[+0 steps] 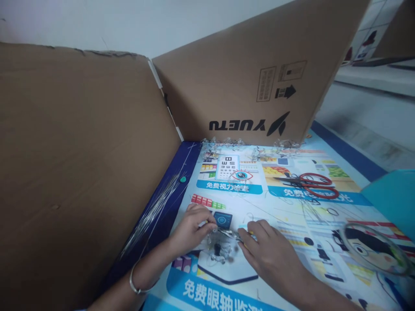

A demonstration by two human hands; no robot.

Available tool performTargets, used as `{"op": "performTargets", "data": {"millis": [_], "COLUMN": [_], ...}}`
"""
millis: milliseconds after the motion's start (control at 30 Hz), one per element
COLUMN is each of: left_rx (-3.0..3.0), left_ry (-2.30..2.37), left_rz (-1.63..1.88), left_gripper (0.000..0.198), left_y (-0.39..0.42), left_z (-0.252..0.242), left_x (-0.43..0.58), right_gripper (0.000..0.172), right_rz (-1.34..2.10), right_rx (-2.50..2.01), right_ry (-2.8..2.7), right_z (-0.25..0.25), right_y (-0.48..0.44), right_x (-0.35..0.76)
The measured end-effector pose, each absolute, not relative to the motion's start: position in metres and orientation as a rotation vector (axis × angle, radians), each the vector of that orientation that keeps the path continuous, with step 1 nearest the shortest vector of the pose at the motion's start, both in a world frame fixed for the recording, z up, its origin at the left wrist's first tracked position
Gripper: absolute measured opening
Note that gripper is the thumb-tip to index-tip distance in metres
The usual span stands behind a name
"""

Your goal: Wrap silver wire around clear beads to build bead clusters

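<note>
My left hand (194, 226) is closed, thumb and forefinger pinching the top of a small piece of clear beads on wire (222, 255). The beaded piece hangs in a loose loop just above the printed table cover (236, 270). My right hand (269, 252) is wrapped round a pair of pliers (229, 234), whose silvery jaws point left to the beads by my left fingertips. A bit of yellow handle shows at the right fingers; the rest is hidden in the palm. Whether the jaws grip the wire is too small to tell.
Cardboard panels (259, 77) wall off the left and back. Red-handled scissors (319, 185) lie at the right, beyond a clear round dish (376, 248). Thin wires (155, 211) lie along the left edge near a green piece (183, 179). Clear beaded pieces (227, 142) line the back.
</note>
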State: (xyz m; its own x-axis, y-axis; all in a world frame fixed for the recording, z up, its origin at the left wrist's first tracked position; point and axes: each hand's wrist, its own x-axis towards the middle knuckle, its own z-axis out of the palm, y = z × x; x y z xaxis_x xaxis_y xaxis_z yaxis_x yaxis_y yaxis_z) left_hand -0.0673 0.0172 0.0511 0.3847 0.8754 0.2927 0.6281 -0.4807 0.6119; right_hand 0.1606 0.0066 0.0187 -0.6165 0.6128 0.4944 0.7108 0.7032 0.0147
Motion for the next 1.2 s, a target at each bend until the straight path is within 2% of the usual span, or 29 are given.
{"op": "performTargets", "data": {"millis": [233,700,1000,1200], "left_rx": [2.414,2.49,2.57,2.614], "left_ry": [1.324,1.109,1.03,1.004], "left_rz": [0.904,0.924,0.906,0.947], "left_gripper": [0.006,0.018,0.018,0.008], "left_y": [-0.002,-0.009,-0.007,-0.005], "left_z": [0.05,0.042,0.047,0.051], "left_x": [-0.068,-0.067,-0.071,-0.068], "right_gripper": [0.012,0.006,0.014,0.022], "right_rz": [-0.34,-0.266,-0.323,-0.323], "right_rx": [-0.983,-0.988,-0.957,-0.982], "right_ry": [-2.476,-2.49,-2.531,-2.521], "right_z": [0.022,0.023,0.019,0.021], "right_y": [0.005,0.0,-0.004,-0.003], "right_x": [0.163,0.167,0.169,0.168]}}
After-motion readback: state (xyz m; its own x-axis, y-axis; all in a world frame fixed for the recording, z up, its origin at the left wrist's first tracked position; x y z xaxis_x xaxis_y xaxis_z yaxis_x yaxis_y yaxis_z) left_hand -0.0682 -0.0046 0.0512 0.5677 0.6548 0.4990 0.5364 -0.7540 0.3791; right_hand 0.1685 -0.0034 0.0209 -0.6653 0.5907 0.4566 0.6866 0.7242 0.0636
